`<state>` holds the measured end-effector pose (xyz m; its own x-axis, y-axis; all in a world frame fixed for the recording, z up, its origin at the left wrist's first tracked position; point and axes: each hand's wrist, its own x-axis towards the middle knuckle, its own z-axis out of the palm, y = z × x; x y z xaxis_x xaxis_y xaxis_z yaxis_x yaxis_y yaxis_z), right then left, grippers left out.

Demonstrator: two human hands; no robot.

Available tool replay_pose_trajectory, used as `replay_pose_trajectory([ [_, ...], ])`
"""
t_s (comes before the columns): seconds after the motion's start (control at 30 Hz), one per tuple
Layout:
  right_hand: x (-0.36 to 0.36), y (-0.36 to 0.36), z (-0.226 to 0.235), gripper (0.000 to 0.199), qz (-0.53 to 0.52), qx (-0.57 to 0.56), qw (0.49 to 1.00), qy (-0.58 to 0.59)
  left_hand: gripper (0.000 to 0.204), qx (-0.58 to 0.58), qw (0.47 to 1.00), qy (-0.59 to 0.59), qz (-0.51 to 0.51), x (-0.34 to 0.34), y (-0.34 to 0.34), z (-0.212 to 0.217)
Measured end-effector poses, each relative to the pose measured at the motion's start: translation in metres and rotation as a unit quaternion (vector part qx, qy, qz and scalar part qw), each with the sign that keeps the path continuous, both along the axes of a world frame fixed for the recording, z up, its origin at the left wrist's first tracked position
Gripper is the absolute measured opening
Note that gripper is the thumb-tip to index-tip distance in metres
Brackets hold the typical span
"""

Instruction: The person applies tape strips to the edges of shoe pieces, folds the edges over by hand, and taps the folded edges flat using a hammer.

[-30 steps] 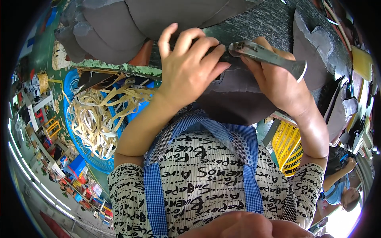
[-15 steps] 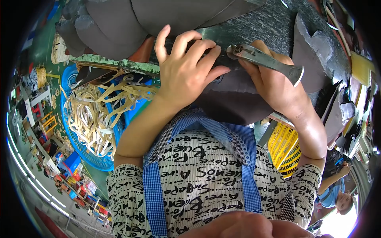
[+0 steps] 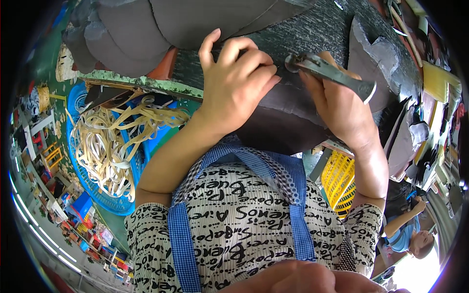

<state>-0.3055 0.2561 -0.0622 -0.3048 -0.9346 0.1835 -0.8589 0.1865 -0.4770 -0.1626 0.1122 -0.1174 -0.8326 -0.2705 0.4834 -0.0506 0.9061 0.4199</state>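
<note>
My right hand [image 3: 344, 110] is closed around a metal hammer [image 3: 337, 73]. Its round face points left toward my other hand, and its flared end points right. My left hand [image 3: 237, 83] rests over a dark brown sheet piece [image 3: 283, 119], which looks like leather and hangs over the near edge of the work surface. The little finger is raised and apart. The thumb and nearest fingers are bent and pressed together; whatever lies between their tips is hidden.
Overlapping dark sheet pieces [image 3: 195, 22] lie on the black work surface [image 3: 303, 31], with a torn piece [image 3: 373, 58] at right. At left, a blue basket [image 3: 80, 171] holds pale strips [image 3: 105, 151]. A yellow basket [image 3: 337, 180] stands below right; another person [image 3: 408, 229] is beyond.
The left thumb has drawn in against the fingers. The hammer's round face has shifted slightly right within the view. The whole scene has slid a little left as the view moved.
</note>
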Motion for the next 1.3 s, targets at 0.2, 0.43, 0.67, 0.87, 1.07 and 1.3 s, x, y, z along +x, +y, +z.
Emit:
replay_pose_trajectory([
  [0.2,0.003,-0.016,0.007,0.016,-0.003,-0.098,0.995,-0.033,0.015,-0.099,0.995,0.012,-0.012,0.000,0.000,0.001],
  [0.43,0.004,-0.010,0.007,0.013,-0.006,-0.031,0.999,-0.036,0.015,-0.130,0.991,0.006,-0.026,0.000,0.004,0.002],
  [0.67,0.001,-0.017,0.014,0.014,0.030,-0.012,0.998,0.056,0.007,-0.118,0.992,0.040,-0.036,-0.003,0.003,0.001],
  [0.87,0.001,-0.016,0.019,0.016,-0.011,0.004,1.000,0.005,0.010,-0.109,0.992,0.047,-0.032,-0.004,0.001,-0.002],
  [1.07,0.008,-0.002,0.013,0.013,-0.014,0.045,0.998,-0.041,0.027,-0.041,0.998,-0.032,-0.020,-0.011,-0.014,0.011],
  [1.3,0.008,0.067,0.072,0.014,-0.135,-0.035,0.967,-0.215,0.019,0.270,0.887,-0.103,-0.361,-0.091,-0.024,0.032],
])
